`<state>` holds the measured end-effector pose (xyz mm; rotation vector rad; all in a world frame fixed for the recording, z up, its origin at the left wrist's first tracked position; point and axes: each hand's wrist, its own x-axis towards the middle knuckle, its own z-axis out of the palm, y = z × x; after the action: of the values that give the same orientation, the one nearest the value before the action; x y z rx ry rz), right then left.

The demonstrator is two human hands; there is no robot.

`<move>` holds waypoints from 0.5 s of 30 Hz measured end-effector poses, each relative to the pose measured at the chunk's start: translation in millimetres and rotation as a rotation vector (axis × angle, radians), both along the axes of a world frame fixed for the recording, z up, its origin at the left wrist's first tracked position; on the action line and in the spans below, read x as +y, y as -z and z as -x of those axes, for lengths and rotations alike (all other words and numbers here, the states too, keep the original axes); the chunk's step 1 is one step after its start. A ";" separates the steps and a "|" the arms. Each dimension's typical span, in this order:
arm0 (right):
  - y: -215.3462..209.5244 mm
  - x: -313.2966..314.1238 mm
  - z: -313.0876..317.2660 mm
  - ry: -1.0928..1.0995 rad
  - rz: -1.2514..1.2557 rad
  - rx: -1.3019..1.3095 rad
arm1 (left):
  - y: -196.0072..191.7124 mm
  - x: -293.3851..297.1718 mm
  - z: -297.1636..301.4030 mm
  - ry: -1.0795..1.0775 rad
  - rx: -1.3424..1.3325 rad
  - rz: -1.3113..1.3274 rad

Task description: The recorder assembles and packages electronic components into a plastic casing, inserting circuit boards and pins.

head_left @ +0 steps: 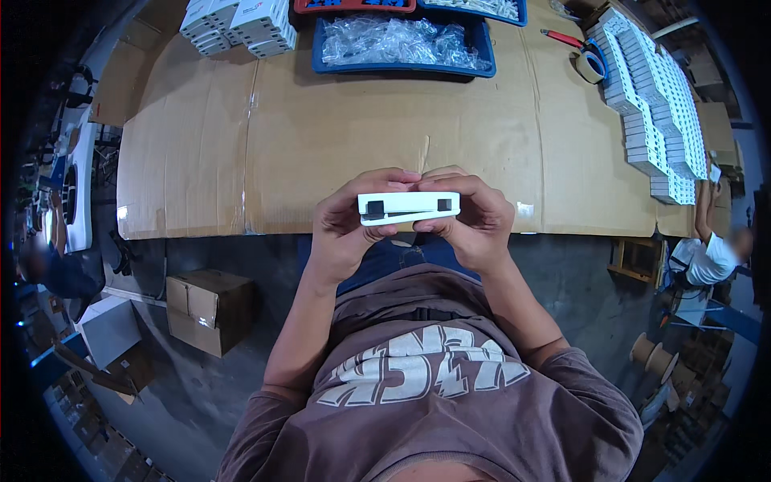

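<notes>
Close to my body, just above the table's near edge, I hold a small white box (411, 206) between both hands. Two dark squares mark its side facing me, and a narrow slanting gap runs between its upper and lower parts. My left hand (345, 217) is closed round the left end, thumb underneath and fingers over the top. The right end sits in my right hand (474, 213), its thumb also below and its fingers bent over the top edge. The far side of the box and what it contains are hidden.
Brown cardboard (337, 145) covers the table. At its far side stand a blue tray (320, 60) of clear plastic pieces and stacked white boxes (261, 24). More white boxes (654, 104) line the right side, near a tape roll (590, 68). A co-worker (711, 257) sits beyond.
</notes>
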<state>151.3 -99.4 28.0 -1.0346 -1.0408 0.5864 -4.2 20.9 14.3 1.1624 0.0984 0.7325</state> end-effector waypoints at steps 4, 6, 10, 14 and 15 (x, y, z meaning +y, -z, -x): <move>2.7 -0.7 -0.9 -0.007 0.012 0.024 | -0.8 -1.0 -1.6 -0.015 -0.007 -0.017; -0.7 -0.7 -1.5 -0.018 0.022 0.019 | -1.0 -2.3 -0.6 -0.016 -0.008 0.004; 1.2 -1.7 -0.3 -0.020 0.042 0.004 | 0.3 -1.6 0.6 -0.019 0.007 0.007; 5.1 -2.7 3.3 0.027 0.038 0.028 | 2.1 -2.8 -0.3 -0.029 0.019 0.018; 4.6 -2.6 3.7 0.028 0.037 0.027 | 2.7 -3.2 -0.5 -0.027 0.020 0.026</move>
<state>147.6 -102.0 23.4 -1.0694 -0.9933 0.5967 -3.6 17.7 11.6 1.1454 0.1402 0.7414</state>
